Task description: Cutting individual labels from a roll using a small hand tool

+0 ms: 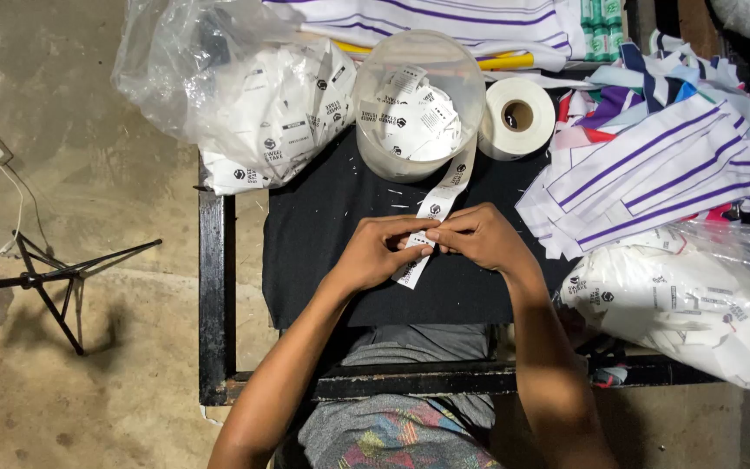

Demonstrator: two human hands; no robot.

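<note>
Left hand (381, 252): fingers curled, pinching the label strip (435, 208) from the left, just beside the other hand.
Right hand (479, 236): fingertips pinched on the same strip from the right; the two hands almost touch over it.
Strip: a thin white printed ribbon, flat and limp; it runs from the rim of the tub (418, 104) down to the hands, its loose end hanging just near of them over the black cloth (323, 234).
Doing it well: in my judgement, both pinches should sit close either side of one seam between labels, with the strip flat and untwisted, so it parts or folds squarely.
Tub: clear round plastic, far of the hands, holding loose cut labels.
Roll (517, 117): white tape wound on a card core, right of the tub.
Left bag (245, 95): crinkled clear plastic, full of white labels, far left.
Right bag (696, 304): the same sort, near right.
Fabric pieces (653, 165): white with purple stripes, stacked flat, far right.
Table frame (212, 295): black metal bars, worn.
</note>
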